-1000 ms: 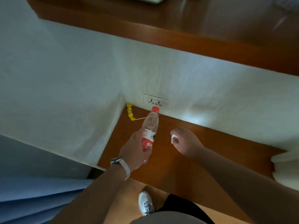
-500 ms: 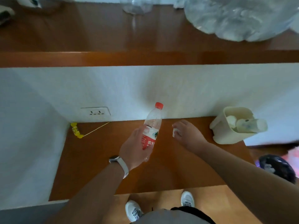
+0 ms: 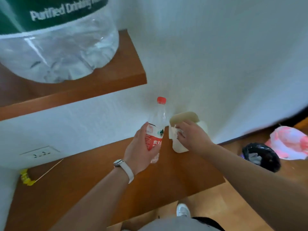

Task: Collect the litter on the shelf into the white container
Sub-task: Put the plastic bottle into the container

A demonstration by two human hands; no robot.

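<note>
Bottle (image 3: 156,129) upright beside container (image 3: 179,145) (white).

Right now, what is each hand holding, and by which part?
Left hand grips the plastic bottle around its lower body, at the red label, cap up. Right hand pinches a crumpled white tissue in its fingertips over the white container.

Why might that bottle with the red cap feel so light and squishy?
The bottle looks clear and empty, so it is probably light. Its thin plastic would likely crumple under the left hand. Laid down, the round body could roll along the shelf.
</note>
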